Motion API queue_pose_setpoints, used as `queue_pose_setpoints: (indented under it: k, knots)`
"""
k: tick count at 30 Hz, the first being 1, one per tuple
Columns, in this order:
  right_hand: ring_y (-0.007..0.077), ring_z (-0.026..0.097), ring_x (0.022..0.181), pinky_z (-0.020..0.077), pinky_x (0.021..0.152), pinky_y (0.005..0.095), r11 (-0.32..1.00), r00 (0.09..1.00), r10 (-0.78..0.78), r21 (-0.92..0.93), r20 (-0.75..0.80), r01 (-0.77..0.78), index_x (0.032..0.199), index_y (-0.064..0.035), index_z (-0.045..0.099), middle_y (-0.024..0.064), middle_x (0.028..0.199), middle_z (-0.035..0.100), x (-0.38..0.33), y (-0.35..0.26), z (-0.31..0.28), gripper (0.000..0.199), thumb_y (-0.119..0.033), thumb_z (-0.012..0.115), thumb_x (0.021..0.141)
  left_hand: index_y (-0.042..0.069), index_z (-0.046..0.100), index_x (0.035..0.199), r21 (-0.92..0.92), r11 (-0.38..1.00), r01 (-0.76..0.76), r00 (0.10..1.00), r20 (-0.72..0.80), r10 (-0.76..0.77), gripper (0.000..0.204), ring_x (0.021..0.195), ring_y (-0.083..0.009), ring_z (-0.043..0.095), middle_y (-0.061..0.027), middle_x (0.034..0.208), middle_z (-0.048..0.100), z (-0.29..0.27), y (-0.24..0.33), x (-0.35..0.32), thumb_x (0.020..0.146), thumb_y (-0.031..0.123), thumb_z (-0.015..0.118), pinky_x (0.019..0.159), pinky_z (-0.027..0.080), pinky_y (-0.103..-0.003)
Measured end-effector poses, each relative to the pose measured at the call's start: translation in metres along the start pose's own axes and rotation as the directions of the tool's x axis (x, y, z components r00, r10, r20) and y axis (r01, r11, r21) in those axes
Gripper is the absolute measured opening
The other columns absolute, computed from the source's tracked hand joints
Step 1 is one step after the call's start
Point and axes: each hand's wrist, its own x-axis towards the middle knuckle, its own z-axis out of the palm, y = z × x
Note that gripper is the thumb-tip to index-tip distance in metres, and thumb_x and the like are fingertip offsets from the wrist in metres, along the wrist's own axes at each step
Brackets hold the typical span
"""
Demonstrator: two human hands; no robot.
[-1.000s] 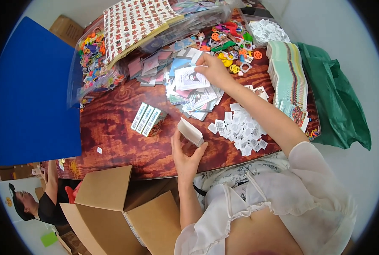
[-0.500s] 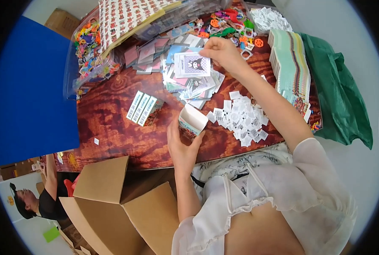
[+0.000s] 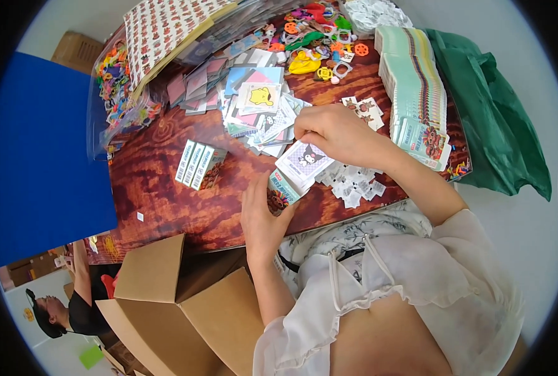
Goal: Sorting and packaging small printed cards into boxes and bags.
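My left hand [image 3: 263,219] is closed round a small printed box [image 3: 281,192], holding it tilted with its open end up and to the right. Pinched in my right hand [image 3: 338,133] is a square card [image 3: 304,164] with a black-and-white cartoon figure on a purple check. Its lower edge meets the mouth of the box; how far it reaches inside I cannot tell. Beyond my hands lies a loose pile of cards [image 3: 235,119], topped by a card with a yellow figure [image 3: 259,97]. Small white paper slips [image 3: 352,188] lie partly under my right forearm.
Three filled-looking boxes [image 3: 199,166] stand left. Flattened boxes [image 3: 410,75] are stacked right, beside a green bag [image 3: 489,119]. Colourful small toys [image 3: 320,47] and a sticker sheet [image 3: 169,34] lie at the back. An open carton [image 3: 147,272] stands below the table edge; another person [image 3: 82,307] sits left.
My right hand has brought the purple-checked card from the pile down to the box, uncovering the yellow-figure card. My left hand still holds the box. The whole view has shifted slightly.
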Motion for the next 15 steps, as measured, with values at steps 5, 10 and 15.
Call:
queue_pose_setpoints:
  k: [5,10,15]
  knots:
    - [0.0321,0.063,0.078,0.0483,0.070,0.0411,0.998,1.000,-0.006,0.056,0.004,0.006,0.089,-0.0017,0.062,0.0128,0.083,0.064,-0.007,-0.008,0.000,0.007,-0.007,0.063,0.084,0.001,0.051,0.129,-0.125,0.990,0.057,0.998,-0.006,-0.059,0.068,0.111,-0.0372,0.054,-0.0177,0.119,0.058,0.003,0.006,0.002,0.070,0.014,0.083,0.093,0.045,-0.044]
    - [0.0350,0.065,0.079,0.0484,0.070,0.0445,0.995,0.999,0.031,0.099,0.023,-0.033,0.088,-0.0016,0.063,0.0159,0.081,0.066,-0.009,-0.006,-0.001,0.009,-0.010,0.062,0.084,0.001,0.052,0.127,-0.078,0.996,0.040,0.994,-0.099,-0.048,0.067,0.110,-0.0360,0.054,-0.0165,0.117,0.059,0.003,0.008,0.005,0.070,0.014,0.083,0.093,0.045,-0.043]
    - [0.0214,0.064,0.072,0.0486,0.066,0.0334,0.965,0.991,0.090,0.238,0.095,-0.111,0.086,-0.0010,0.066,0.0098,0.078,0.066,-0.013,0.003,-0.011,0.007,-0.005,0.067,0.081,0.002,0.053,0.126,-0.132,0.991,-0.032,0.999,-0.038,0.027,0.066,0.108,-0.0346,0.055,-0.0163,0.115,0.059,0.001,0.016,0.011,0.069,0.013,0.083,0.091,0.045,-0.043]
